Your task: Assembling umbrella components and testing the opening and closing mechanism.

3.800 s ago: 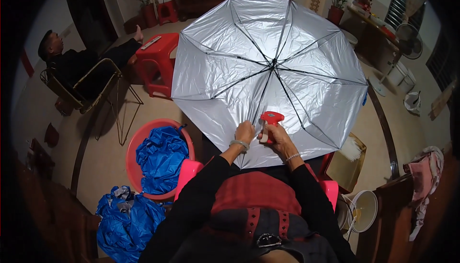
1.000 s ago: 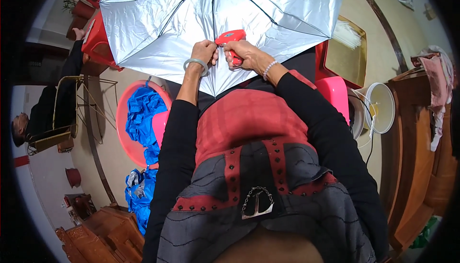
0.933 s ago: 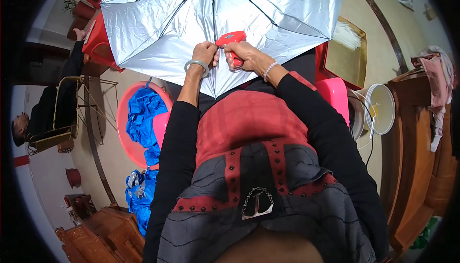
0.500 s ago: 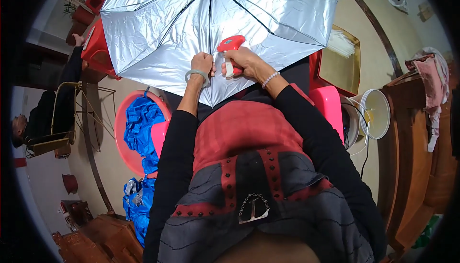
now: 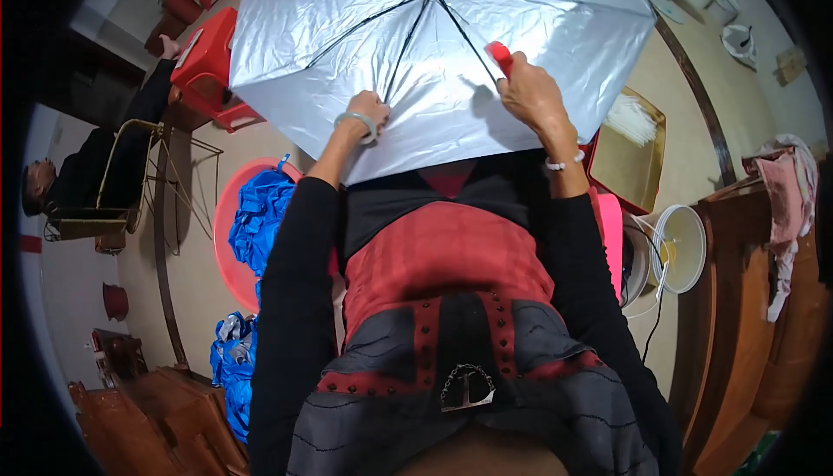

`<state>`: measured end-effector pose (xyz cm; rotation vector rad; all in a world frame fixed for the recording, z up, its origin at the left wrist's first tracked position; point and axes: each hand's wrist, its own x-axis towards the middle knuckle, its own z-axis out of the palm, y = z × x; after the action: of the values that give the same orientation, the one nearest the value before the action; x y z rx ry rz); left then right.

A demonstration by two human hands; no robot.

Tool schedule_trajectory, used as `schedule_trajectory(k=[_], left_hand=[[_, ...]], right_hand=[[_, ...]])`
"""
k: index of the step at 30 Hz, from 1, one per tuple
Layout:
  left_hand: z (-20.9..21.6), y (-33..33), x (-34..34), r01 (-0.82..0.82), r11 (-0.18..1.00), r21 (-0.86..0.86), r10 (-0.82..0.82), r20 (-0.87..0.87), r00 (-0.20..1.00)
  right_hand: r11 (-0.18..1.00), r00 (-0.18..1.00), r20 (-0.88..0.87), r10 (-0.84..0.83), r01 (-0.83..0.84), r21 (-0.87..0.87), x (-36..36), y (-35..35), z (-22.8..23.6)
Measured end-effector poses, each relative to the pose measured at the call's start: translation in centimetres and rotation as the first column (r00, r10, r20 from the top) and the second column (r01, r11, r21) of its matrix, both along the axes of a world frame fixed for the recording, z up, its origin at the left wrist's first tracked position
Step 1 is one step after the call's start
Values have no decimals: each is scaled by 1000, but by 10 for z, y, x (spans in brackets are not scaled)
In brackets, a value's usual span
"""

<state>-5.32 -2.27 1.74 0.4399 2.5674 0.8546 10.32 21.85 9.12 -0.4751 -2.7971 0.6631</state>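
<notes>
An open umbrella [image 5: 347, 16] with a silvery inner side and thin black ribs spreads out in front of me, its hub toward the far edge of the view. My left hand [image 5: 369, 111], wearing a pale bangle, is closed on one rib near its outer end. Farther right, my right hand [image 5: 531, 94] is raised over the silver cloth beside another rib. It grips a red hand-held tool [image 5: 498, 58], whose top sticks out above the fingers. The hand hides most of the tool, and its exact kind cannot be made out.
On the left, a pink tub [image 5: 227, 242] holds crumpled blue cloth [image 5: 260, 216], with a red stool [image 5: 204, 64] beyond. At right stand a tray [image 5: 642, 168] of thin white sticks and a white bucket [image 5: 681, 250]. A seated person [image 5: 91, 172] is at far left.
The umbrella has turned and shifted right. My right hand has moved up and to the right with the red tool, away from my left hand, which stays on a rib near the rim.
</notes>
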Motion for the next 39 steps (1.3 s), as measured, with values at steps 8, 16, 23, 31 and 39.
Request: schedule_trajectory(k=[8, 16, 23, 31, 39], left_hand=[[57, -64, -59, -200, 773, -602, -203, -534, 821], [28, 4, -5, 208, 913, -351, -303, -242, 922], [7, 51, 37, 68, 948, -310, -170, -316, 933], [-9, 6, 2, -136, 929, -345, -88, -561, 823], [-1, 39, 41, -128, 957, -262, 18, -386, 922]], right_hand=[[996, 996, 32, 80, -81, 46, 5, -3, 2], [988, 985, 93, 146, -149, 29, -9, -8, -38], [992, 991, 64, 113, -116, 41, -10, 0, -54], [994, 995, -49, 92, -95, -54, -13, -3, -47], [791, 999, -24, -45, 21, -612, -16, 12, -76]])
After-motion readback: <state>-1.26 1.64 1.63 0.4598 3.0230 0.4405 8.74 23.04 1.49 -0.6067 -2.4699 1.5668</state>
